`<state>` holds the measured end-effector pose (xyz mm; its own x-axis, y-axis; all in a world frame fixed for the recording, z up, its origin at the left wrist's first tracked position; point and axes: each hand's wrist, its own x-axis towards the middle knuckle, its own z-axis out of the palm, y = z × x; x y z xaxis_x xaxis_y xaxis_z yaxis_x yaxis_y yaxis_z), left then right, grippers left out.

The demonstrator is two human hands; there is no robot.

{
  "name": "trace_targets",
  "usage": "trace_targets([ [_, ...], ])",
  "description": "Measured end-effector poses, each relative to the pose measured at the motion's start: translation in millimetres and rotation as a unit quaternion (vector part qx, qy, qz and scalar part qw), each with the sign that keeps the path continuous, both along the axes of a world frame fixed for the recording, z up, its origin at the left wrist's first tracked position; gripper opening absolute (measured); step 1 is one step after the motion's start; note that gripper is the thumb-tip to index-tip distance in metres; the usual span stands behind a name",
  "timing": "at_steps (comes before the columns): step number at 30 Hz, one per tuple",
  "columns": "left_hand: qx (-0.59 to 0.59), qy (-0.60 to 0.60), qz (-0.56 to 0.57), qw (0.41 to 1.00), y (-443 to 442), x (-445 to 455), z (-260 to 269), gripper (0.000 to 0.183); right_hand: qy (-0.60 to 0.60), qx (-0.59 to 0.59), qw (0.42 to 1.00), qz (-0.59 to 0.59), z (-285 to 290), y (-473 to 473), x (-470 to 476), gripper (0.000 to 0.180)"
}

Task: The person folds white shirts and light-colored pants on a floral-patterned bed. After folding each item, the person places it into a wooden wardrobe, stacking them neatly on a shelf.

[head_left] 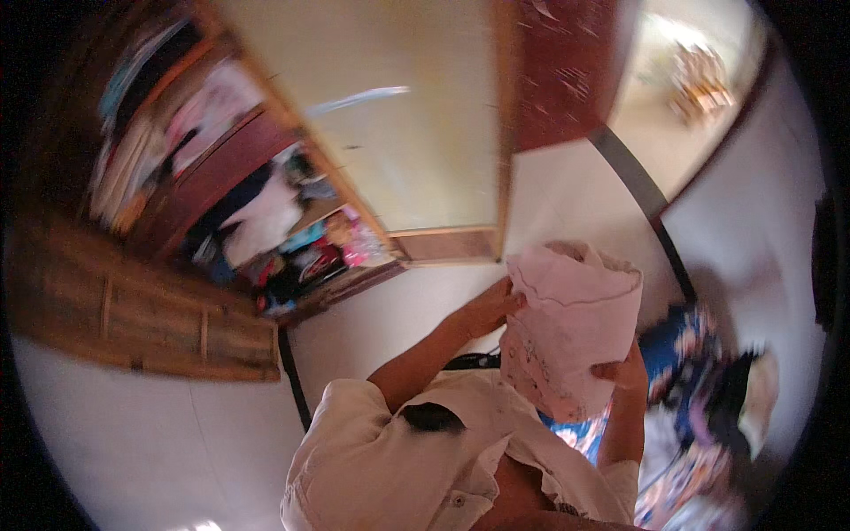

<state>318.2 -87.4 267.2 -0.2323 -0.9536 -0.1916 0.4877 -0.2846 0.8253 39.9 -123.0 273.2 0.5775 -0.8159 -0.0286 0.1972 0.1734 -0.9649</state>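
A folded pale pink cloth garment [571, 325] with a seamed edge and a small printed or embroidered pattern is held up in front of my chest. My left hand [501, 308] grips its left side, and part of the fingers is hidden by the fabric. On the lower right side, my right hand [623, 372] holds it with the thumb lying across the front. The layers hang together as a loose bundle, open at the top.
At the left stands an open wooden cupboard [216, 162] with clothes stacked on its shelves. Its cream-panelled door [425, 159] swings out ahead. To the right lies a heap of clothes [714, 405] on blue floral fabric [677, 348]. A dark red panel [564, 73] adjoins a bright doorway [654, 126].
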Motion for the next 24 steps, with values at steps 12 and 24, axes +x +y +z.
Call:
trace_targets([
  [12,-0.102,0.119,0.326,0.932,203.3,208.6,19.5,0.055,0.134,-0.084,0.961,0.227,122.1,18.7,305.3,0.076],
  [24,-0.244,0.213,0.531,0.783,365.3,368.8,-45.2,0.093,0.048,-0.121,0.774,0.619,153.4,133.6,591.8,0.077],
])
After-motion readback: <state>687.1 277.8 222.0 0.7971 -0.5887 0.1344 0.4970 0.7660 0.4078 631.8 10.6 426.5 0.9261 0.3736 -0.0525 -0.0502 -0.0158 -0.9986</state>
